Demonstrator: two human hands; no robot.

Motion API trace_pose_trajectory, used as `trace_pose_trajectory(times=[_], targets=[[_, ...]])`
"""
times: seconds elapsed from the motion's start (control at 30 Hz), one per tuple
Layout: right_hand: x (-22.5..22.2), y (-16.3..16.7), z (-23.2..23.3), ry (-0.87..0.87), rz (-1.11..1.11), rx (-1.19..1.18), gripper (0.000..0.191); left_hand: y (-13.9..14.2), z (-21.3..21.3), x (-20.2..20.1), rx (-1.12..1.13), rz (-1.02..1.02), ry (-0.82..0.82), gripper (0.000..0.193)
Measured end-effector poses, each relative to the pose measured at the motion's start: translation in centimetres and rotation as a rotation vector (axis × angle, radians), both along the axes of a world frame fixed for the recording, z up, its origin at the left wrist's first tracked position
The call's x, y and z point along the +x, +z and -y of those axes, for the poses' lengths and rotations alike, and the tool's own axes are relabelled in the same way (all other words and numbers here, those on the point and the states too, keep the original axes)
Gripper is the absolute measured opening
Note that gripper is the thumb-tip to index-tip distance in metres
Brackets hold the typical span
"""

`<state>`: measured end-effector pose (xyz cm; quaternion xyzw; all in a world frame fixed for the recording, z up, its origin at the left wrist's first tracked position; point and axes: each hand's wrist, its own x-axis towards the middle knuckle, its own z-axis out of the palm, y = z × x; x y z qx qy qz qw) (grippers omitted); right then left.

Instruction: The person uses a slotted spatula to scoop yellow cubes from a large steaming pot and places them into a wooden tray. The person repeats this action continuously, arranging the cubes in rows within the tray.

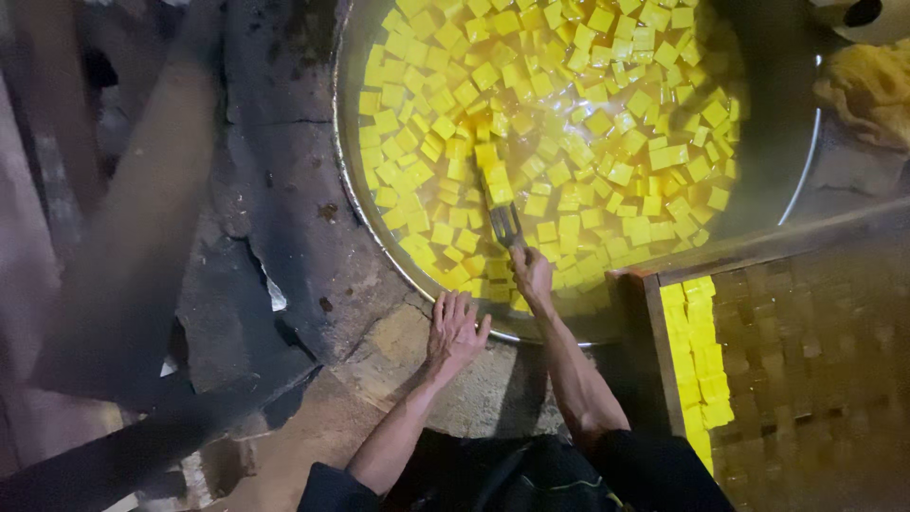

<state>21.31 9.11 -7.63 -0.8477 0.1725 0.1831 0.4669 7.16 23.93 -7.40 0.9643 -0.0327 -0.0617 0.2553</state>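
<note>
Head view: looks straight down on a big round metal pan (353, 190) full of yellow liquid and floating yellow cubes (531, 104)
Right hand: the right hand (532, 272) reaches over the near rim of the pan, fingers closed round the handle of a metal fork (503, 220)
Fork: its tines point away from the person and sit among the cubes near the middle of the pan, touching a short row of them
Left hand: the left hand (455, 329) lies flat, fingers spread and holding nothing, on the cracked stone ledge (313, 275) just outside the pan's near rim
Cubes: most float loose across the pan, crowded on the left and near sides, thinner toward the dark right edge
Wooden tray: a wooden-framed tray (654, 313) stands just right of the right forearm, with a column of yellow cubes stacked along its left side; the remaining cubes in it are in shadow
Yellow cloth: a crumpled yellow cloth (867, 85) lies at the upper right, beyond the pan
Surroundings: dark, cracked masonry to the left
</note>
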Motion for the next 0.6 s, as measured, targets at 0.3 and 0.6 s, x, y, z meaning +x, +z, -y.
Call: trace_pose_trajectory(times=[0.3, 0.6], targets=[[0.0, 3.9, 3.8, -0.112, 0.156, 0.513, 0.029, 0.8, 0.1, -0.3, 0.033, 0.032, -0.055, 0.044], [-12.5, 11.8, 22.2, -0.174, 0.247, 0.524, 0.023, 1.9, 1.7, -2.8, 0.186, 0.153, -0.162, 0.040]])
